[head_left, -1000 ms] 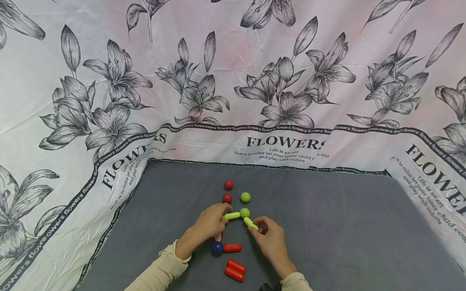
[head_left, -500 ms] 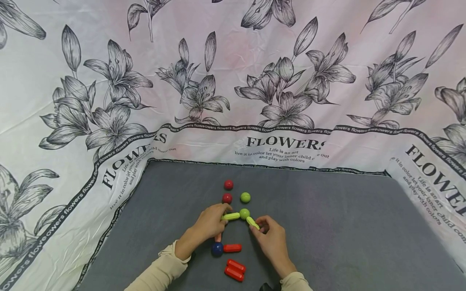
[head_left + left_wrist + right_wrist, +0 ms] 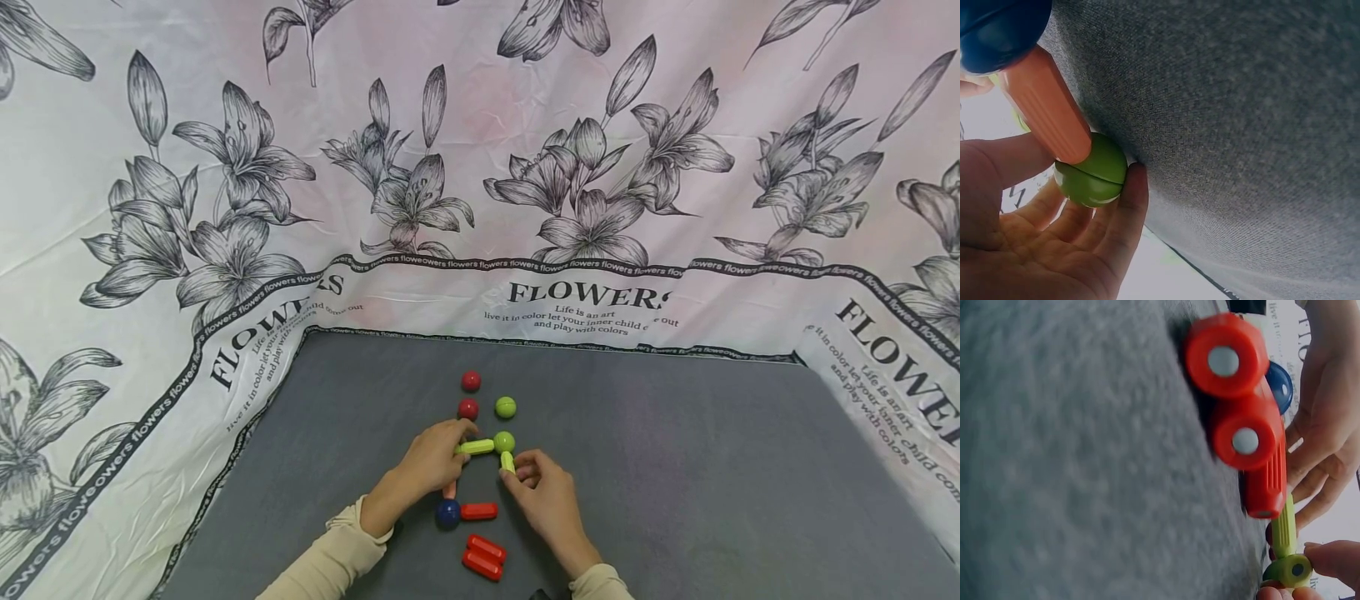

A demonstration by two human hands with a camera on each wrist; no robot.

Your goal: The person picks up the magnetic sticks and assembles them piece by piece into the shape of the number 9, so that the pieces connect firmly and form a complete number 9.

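My left hand grips a green ball, largely hidden by the hand in the head view. An orange rod joins it to a blue ball, and a yellow-green rod runs right to another green ball. With thumb and fingers, my right hand pinches a second yellow-green rod, whose far end meets this ball. The right wrist view shows that rod's round end. A red rod extends right from the blue ball.
Two red rods lie side by side near the front of the grey tabletop. Beyond the hands sit two red balls and a loose green ball. Flower-printed cloth borders the back and sides.
My right hand has shifted slightly left, swinging its yellow-green rod from a slant to the right to nearly straight toward me. The left hand stays in place.
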